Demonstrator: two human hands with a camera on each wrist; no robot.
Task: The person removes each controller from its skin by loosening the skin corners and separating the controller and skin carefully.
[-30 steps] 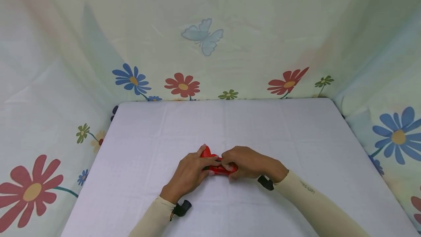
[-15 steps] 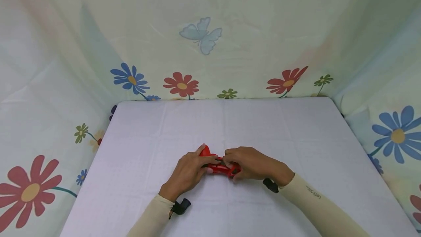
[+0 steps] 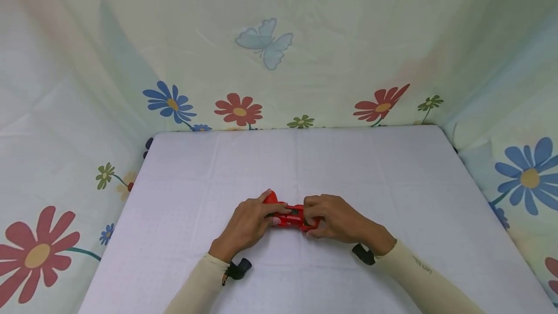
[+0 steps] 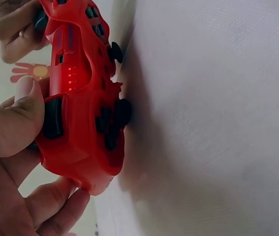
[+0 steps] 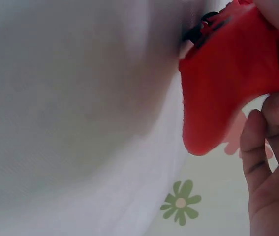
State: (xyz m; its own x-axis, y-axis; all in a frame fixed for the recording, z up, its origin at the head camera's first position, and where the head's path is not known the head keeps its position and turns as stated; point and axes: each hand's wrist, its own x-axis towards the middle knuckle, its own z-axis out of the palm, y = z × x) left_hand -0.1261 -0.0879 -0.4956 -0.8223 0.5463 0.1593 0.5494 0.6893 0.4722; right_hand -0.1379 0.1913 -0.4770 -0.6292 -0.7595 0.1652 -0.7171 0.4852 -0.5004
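A red game controller (image 3: pixel 294 220) lies between both hands, its underside turned up and its black thumbsticks toward the tabletop. A soft red cover (image 4: pixel 82 150) wraps much of it; the controller's port strip (image 4: pixel 71 73) shows through an opening. My left hand (image 3: pixel 248 222) grips one end, thumb beside a black shoulder button (image 4: pixel 53 118) and fingers round the handle. On the other end, my right hand (image 3: pixel 339 218) has curled fingers that pinch the cover's edge. In the right wrist view, the red handle part (image 5: pixel 210 98) hangs beside the right hand's fingers (image 5: pixel 257 147), partly cropped.
A white cloth-covered table (image 3: pixel 244 168) lies under the hands. Behind it and at both sides hangs a pale curtain (image 3: pixel 331 38) printed with flowers and a butterfly. A black wrist camera (image 3: pixel 238 269) sits on the left wrist, and another (image 3: pixel 364 254) on the right.
My right hand has shifted slightly to the right along the controller, and more of the red underside shows between the hands. The left hand keeps its grip. The head view has tilted slightly.
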